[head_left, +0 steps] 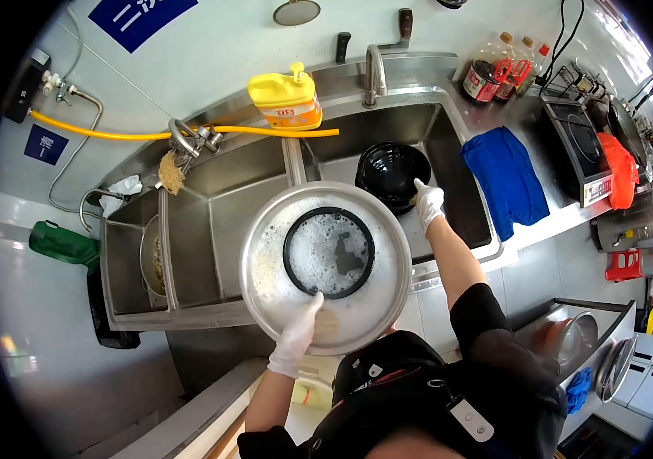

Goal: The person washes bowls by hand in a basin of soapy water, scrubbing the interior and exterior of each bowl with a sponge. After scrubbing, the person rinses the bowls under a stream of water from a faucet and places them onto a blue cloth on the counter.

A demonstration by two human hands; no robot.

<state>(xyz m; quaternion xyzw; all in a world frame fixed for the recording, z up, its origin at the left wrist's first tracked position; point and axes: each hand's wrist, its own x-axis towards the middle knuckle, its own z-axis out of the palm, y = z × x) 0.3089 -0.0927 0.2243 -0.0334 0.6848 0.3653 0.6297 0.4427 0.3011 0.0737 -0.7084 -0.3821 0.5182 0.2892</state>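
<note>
A wide metal basin [401,268] full of foamy water stands in front of me, over the front edge of the sinks. In the foam lies a round black-rimmed bowl [287,264]. My left hand [296,333], in a white glove, grips the near rim of that bowl, its fingertips partly in the suds. My right hand [428,203], also gloved, is at the right edge of the stacked black bowls [394,170] in the right sink [460,195], with its fingers closed round something brownish that I cannot make out.
A yellow jug [284,99] and a yellow hose [265,131] lie behind the sinks, near a faucet [375,73]. To the right are a blue cloth [504,180], sauce bottles [483,76] and a cooktop [577,141]. A green container [64,243] hangs left.
</note>
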